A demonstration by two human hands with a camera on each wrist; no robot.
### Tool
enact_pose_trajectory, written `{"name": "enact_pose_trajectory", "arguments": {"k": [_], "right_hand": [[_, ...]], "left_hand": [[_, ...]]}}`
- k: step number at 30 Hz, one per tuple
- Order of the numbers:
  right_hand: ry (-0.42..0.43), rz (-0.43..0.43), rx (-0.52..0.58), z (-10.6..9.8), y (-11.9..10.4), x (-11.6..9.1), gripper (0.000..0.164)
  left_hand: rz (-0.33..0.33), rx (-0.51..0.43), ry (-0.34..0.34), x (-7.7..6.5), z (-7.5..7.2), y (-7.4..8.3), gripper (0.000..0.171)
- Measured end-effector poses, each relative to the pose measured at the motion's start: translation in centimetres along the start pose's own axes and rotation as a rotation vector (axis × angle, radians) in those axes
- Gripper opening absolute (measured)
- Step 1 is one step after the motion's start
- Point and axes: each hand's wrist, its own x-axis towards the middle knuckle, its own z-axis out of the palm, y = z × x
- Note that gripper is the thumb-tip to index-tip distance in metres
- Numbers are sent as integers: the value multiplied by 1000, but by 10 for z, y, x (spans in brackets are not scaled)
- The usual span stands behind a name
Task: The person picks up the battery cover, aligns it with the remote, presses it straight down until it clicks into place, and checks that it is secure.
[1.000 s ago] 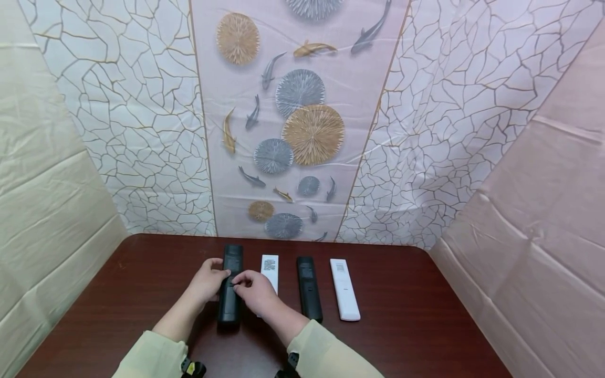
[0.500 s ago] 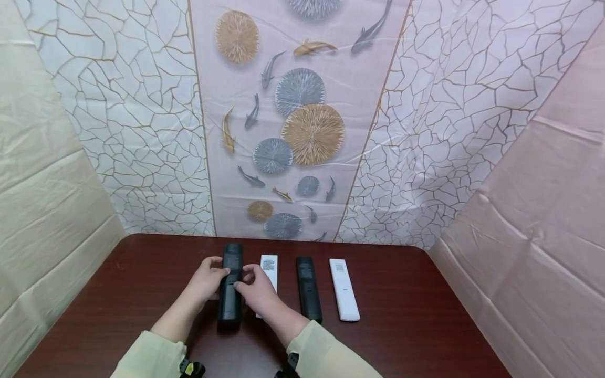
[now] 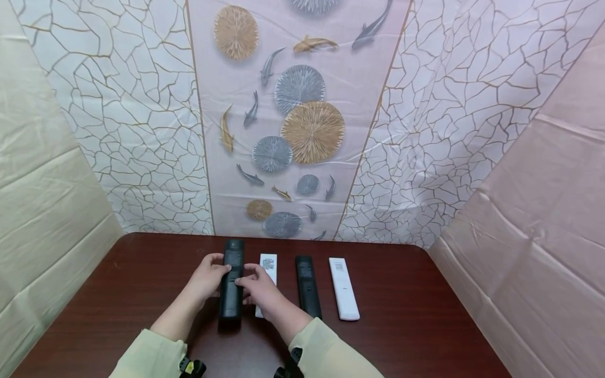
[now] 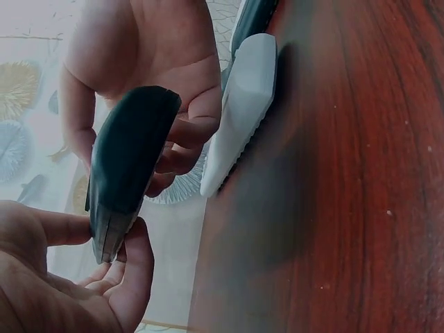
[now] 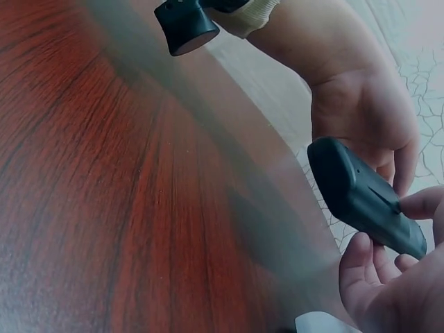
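A black remote control [image 3: 231, 302] is held above the left part of the table, its back turned up, with a small latch mark midway along. My left hand [image 3: 208, 277] grips its left edge, thumb on the back. From the right side my right hand [image 3: 261, 289] holds it too, the thumb pressing near the latch mark. In the left wrist view the black remote [image 4: 132, 152] is seen from its end, with fingers of both hands around it. The right wrist view shows the remote [image 5: 361, 194] clear of the tabletop, fingers beneath it.
A white remote [image 3: 269, 264] lies partly hidden under my right hand. Further right lie another black remote [image 3: 308, 286] and another white one [image 3: 344, 289], backs up. The dark red wooden table [image 3: 402, 336] meets patterned cloth [image 3: 302, 131] at its far edge.
My right hand has gone from pinching at the latch mark to holding the remote's right side, thumb on its back. The remote has risen slightly.
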Motion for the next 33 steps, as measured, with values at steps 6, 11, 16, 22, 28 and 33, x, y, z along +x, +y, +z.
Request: {"name": "enact_pose_trajectory", "arguments": {"k": [6,11,16,22,28,33], "right_hand": [[3,-26,22,1,-3,-1,53],[7,-27,24,1,-6,-2,52],[11,-12,22,1,-7,-1,52],[28,-12,14,1,-3,-2,50],[47,-21,-19,-5,-1,-10,35],[39,-29,-37,-18,0,-23,27]], "left_hand": [[-9,-19,-4,-1,0,5,53],[-4,-21,-8,-5,-1,9,55],[-3,-21,-14,-4,-2,10,58],[0,-30,-21,-4,-1,7,56],[25,-14,-26,-4,-1,5,56],[18,24,-13,-1,-2,0,56]]}}
